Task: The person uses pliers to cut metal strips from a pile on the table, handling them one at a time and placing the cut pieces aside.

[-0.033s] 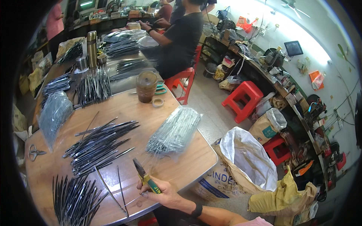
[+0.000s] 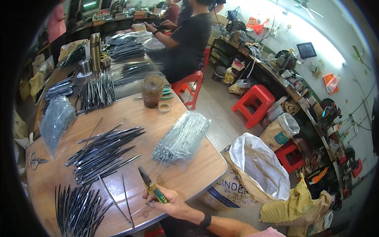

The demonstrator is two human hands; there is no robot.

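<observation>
Over the near edge of the table, my right hand (image 2: 173, 203) is closed around a pair of pliers (image 2: 147, 178) with green and yellow handles, their jaws pointing up and to the left. A thin wire (image 2: 138, 210) runs from its fingertips toward the lower left. Two thin dark strips (image 2: 125, 195) lie just left of the hand, meeting near its lower side. Farther left are a loose pile of black strips (image 2: 104, 154) and a fanned bundle of black strips (image 2: 81, 211). Beyond the pliers, a plastic-wrapped bundle of pale wires (image 2: 181, 136) rests on the wood. My left hand is out of view.
Scissors (image 2: 37, 160) and a clear bag (image 2: 57, 120) lie at the table's left. A lidded brown jar (image 2: 152, 91) and a tape roll (image 2: 164, 108) stand toward its far end. A large open sack (image 2: 256, 170) is beside the right edge. A seated person (image 2: 189, 43) works beyond.
</observation>
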